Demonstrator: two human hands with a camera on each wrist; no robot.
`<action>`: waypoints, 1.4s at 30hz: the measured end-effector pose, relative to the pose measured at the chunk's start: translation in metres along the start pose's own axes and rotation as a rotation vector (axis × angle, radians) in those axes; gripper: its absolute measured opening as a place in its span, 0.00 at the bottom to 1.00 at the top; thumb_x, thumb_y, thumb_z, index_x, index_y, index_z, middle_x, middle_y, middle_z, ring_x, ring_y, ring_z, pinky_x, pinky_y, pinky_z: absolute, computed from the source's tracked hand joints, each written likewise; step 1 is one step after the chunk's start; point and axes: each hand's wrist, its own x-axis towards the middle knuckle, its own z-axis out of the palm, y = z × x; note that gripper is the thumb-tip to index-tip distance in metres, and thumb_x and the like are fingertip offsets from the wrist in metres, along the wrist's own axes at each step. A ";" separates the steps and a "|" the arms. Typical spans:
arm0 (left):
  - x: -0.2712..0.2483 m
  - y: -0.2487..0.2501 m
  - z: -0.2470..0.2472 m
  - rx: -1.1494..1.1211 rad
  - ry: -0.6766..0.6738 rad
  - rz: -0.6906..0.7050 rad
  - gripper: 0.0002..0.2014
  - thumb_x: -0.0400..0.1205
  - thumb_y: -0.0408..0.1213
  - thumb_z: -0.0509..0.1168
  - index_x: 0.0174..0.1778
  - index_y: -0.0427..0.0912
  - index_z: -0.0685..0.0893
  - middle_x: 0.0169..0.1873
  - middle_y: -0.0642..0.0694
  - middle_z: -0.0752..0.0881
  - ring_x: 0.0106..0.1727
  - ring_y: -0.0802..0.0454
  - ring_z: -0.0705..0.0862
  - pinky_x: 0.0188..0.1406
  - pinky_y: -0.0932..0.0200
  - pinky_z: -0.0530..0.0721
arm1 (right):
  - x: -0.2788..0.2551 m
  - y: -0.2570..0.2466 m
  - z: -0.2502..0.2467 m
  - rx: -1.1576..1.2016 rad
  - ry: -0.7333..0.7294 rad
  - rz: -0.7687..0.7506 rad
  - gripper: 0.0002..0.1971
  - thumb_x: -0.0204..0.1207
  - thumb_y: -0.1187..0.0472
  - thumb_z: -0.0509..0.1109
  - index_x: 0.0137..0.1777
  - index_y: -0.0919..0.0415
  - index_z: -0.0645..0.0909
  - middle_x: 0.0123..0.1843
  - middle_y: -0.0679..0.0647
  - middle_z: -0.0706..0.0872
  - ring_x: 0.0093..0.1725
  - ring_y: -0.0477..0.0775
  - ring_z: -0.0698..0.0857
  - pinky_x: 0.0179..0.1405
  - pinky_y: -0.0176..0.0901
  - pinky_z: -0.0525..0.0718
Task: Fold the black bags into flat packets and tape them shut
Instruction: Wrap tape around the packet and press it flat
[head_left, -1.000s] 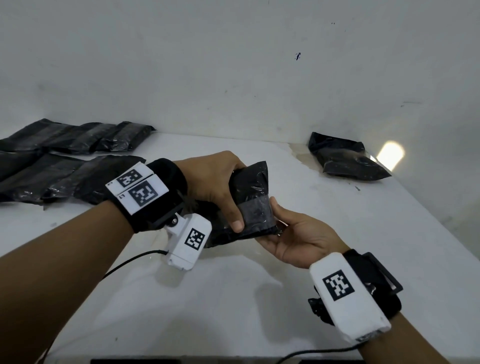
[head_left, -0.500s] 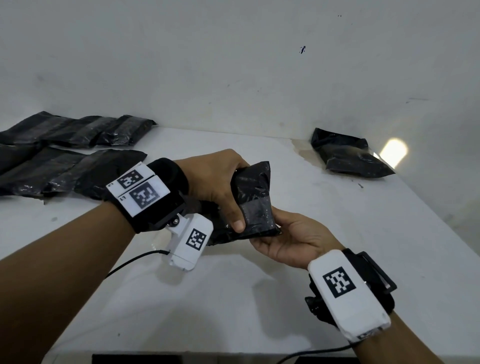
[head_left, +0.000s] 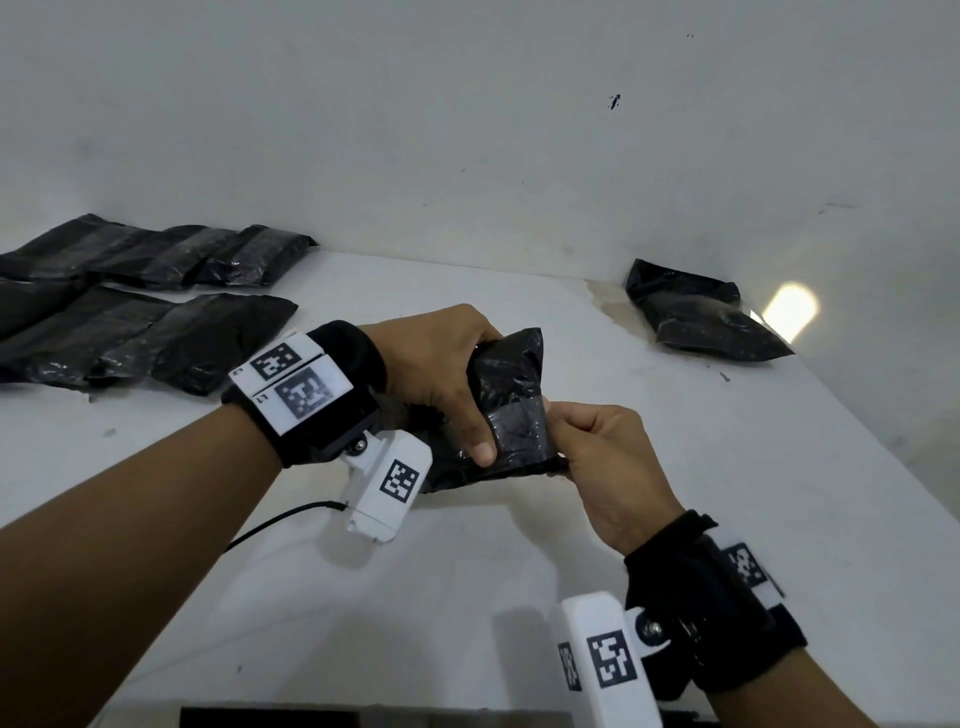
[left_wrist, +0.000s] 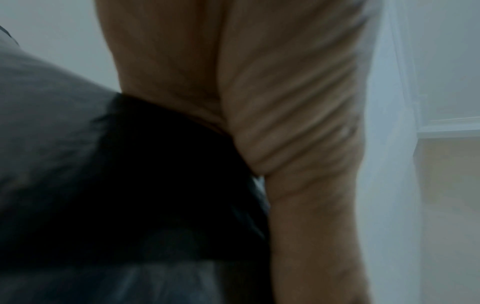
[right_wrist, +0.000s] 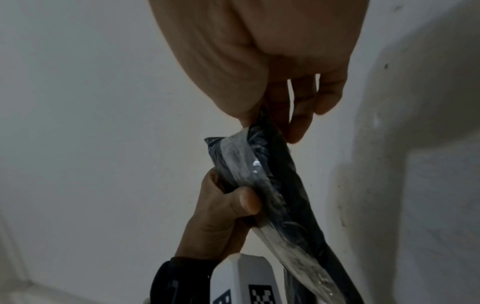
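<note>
A folded black bag packet (head_left: 511, 400) is held in the air above the white table (head_left: 675, 519), with a glossy band of clear tape across its lower half. My left hand (head_left: 441, 379) grips it from the left, thumb pressed on its front face. My right hand (head_left: 597, 447) pinches the packet's right edge at the tape. In the right wrist view the packet (right_wrist: 272, 185) shows edge-on, my right hand (right_wrist: 272, 102) pinching its top and my left hand (right_wrist: 223, 207) clamped on its side. The left wrist view is blurred: palm (left_wrist: 285, 123) against black plastic (left_wrist: 168, 185).
Several flat black bags (head_left: 140, 312) lie in rows at the table's far left. One folded black packet (head_left: 696, 317) sits at the far right by the wall, next to a bright light spot. A black cable (head_left: 280, 525) trails under my left wrist.
My right hand turned over from cupping the packet palm-up from below to pinching its right edge from the side. My left hand kept its grip; the packet barely moved.
</note>
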 end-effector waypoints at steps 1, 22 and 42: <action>0.000 0.000 0.000 -0.008 0.002 0.002 0.25 0.53 0.30 0.88 0.42 0.35 0.86 0.38 0.37 0.90 0.37 0.43 0.90 0.38 0.48 0.88 | -0.001 0.000 0.001 -0.016 -0.007 -0.006 0.15 0.85 0.57 0.67 0.46 0.65 0.92 0.45 0.69 0.91 0.42 0.59 0.84 0.47 0.52 0.84; -0.004 -0.003 -0.010 0.106 0.107 -0.009 0.32 0.53 0.43 0.89 0.51 0.42 0.85 0.39 0.46 0.92 0.40 0.49 0.91 0.44 0.44 0.91 | -0.008 -0.006 0.017 0.275 -0.191 0.085 0.19 0.75 0.57 0.72 0.56 0.75 0.86 0.52 0.70 0.91 0.53 0.65 0.91 0.53 0.55 0.90; -0.050 -0.067 -0.008 -1.335 0.416 -0.455 0.39 0.71 0.61 0.74 0.60 0.27 0.82 0.56 0.30 0.88 0.56 0.34 0.89 0.57 0.41 0.86 | 0.019 -0.016 0.017 0.824 0.115 0.210 0.18 0.82 0.58 0.68 0.66 0.69 0.80 0.62 0.66 0.89 0.58 0.62 0.90 0.46 0.53 0.92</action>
